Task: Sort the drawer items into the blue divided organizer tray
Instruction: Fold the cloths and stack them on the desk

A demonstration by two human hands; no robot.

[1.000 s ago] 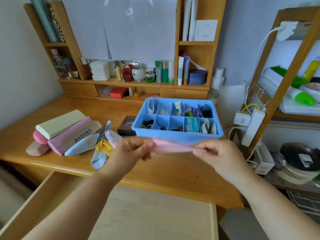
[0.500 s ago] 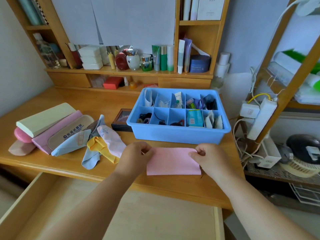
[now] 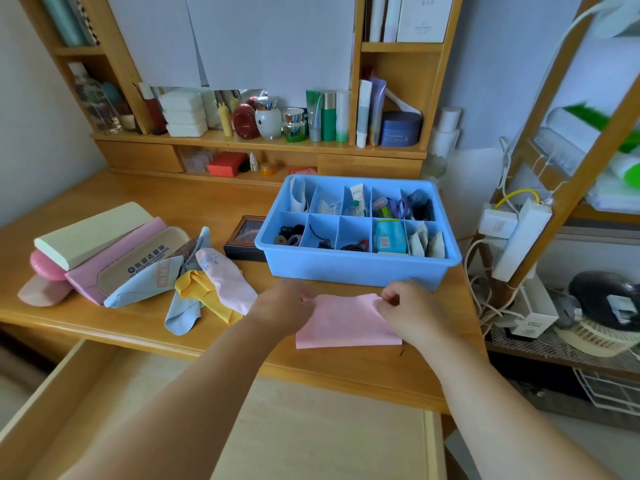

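Both hands pinched far corners of pink cloth (image 3: 346,323): left hand (image 3: 282,308) at 9 o'clock, right hand (image 3: 410,311) at 3, though fingertips were partly hidden. Cloth lay flat on desk (image 3: 214,202), just at 6 o'clock of blue organizer tray (image 3: 356,271). Step: folding. Next likely needs folding smaller to fit a compartment.

**Desk layout**

Tray (image 3: 356,271) sits right of centre on desk (image 3: 214,202). Cloth (image 3: 343,323) lies before it, hands (image 3: 284,306) (image 3: 412,310) at its far corners. Cases (image 3: 104,251) left; small box (image 3: 246,237) beside tray. Drawer (image 3: 311,438) below.
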